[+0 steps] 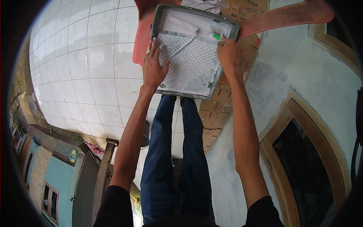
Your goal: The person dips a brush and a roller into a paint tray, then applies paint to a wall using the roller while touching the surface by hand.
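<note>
A dark-rimmed paint tray [189, 64] with a ribbed slope and white paint in its far well rests on a red plastic chair [141, 41]. My left hand [154, 68] lies on the tray's left edge, its fingers spread. At the far right of the tray my right hand [228, 55] is closed round the green handle of a paintbrush [218, 36], whose whitened bristles are over the paint well. A paint roller [181, 23] lies in the tray to the left of the brush, its thin metal frame across the ribbed part.
White floor tiles [94, 64] extend to the left. Flattened cardboard [219, 102] lies on the floor along the pale wall [280, 68] at right, which has wood-framed windows [302, 159]. A dark bucket [145, 134] stands beside my left leg.
</note>
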The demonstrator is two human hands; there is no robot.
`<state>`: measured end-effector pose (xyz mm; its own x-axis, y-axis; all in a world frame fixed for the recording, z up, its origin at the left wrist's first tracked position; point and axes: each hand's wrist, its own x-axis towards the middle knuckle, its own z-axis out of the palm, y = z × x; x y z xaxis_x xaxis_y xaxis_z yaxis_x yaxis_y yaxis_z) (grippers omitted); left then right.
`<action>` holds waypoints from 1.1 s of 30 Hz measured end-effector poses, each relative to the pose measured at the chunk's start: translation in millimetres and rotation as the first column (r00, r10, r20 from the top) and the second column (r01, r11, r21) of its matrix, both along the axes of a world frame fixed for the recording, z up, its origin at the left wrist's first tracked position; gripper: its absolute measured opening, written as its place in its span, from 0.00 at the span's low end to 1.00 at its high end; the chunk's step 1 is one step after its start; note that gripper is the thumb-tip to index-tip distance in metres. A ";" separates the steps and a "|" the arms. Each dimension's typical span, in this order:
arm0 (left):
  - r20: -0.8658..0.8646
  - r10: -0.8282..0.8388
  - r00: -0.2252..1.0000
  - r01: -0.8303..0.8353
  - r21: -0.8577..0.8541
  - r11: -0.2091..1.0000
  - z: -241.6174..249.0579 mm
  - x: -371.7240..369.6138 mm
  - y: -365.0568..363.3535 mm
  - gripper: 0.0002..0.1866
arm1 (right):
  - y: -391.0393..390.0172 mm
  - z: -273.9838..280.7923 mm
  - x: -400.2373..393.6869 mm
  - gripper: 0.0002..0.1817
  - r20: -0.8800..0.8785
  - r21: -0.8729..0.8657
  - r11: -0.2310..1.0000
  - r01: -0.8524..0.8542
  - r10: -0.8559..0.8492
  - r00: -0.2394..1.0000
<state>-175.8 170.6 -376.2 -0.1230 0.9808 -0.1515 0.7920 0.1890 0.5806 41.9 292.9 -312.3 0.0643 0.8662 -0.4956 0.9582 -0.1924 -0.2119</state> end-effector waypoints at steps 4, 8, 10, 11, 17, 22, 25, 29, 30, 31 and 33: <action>-0.008 0.004 1.000 -0.005 -0.029 1.000 3.2 -0.3 -0.2 0.26 | -11.2 -21.6 -6.7 0.18 -0.013 -0.003 0.998 -0.063 0.062 0.998; -0.014 -0.004 1.000 0.004 -0.021 1.000 5.3 -0.5 1.6 0.26 | -13.7 -19.1 -0.1 0.15 -0.001 -0.004 0.995 -0.098 0.098 0.995; 0.012 0.010 1.000 -0.010 -0.022 1.000 5.5 -0.7 0.8 0.26 | -7.4 -4.1 1.5 0.14 0.011 0.025 0.995 -0.092 0.092 0.996; 0.012 0.012 1.000 -0.011 -0.019 1.000 5.5 -1.0 0.9 0.26 | -3.4 4.7 3.9 0.15 -0.011 0.002 1.000 -0.023 0.024 1.000; 0.004 0.007 1.000 -0.007 -0.014 1.000 3.9 -1.0 -0.6 0.25 | 1.2 -21.6 24.9 0.20 -0.370 -0.183 0.945 0.271 -0.321 0.872; -0.008 -0.015 1.000 0.015 -0.007 1.000 3.8 -2.4 -0.2 0.24 | 24.9 -50.0 39.6 0.23 -0.276 -0.211 0.974 0.084 -0.142 0.951; 0.007 -0.007 1.000 0.007 -0.017 1.000 2.7 -3.0 -1.2 0.24 | 47.4 -52.6 44.1 0.24 -0.051 -0.308 0.946 0.103 -0.124 0.991; 0.008 -0.002 1.000 0.003 -0.009 1.000 2.7 -2.0 -0.7 0.24 | 68.1 -26.0 26.4 0.22 0.149 -0.287 0.955 0.077 -0.035 0.988; 0.010 0.003 1.000 -0.003 -0.015 1.000 2.9 -1.7 -0.2 0.24 | 68.9 -19.9 18.6 0.20 0.187 -0.275 0.959 0.064 -0.012 0.982; 0.011 0.009 1.000 -0.008 -0.021 1.000 3.0 -1.5 0.1 0.24 | 67.6 -17.7 12.3 0.20 0.188 -0.273 0.960 0.063 -0.011 0.982; 0.011 0.010 1.000 -0.010 -0.015 1.000 2.9 -0.9 0.6 0.24 | 64.6 -11.7 1.6 0.18 0.210 -0.194 0.981 -0.017 0.059 0.976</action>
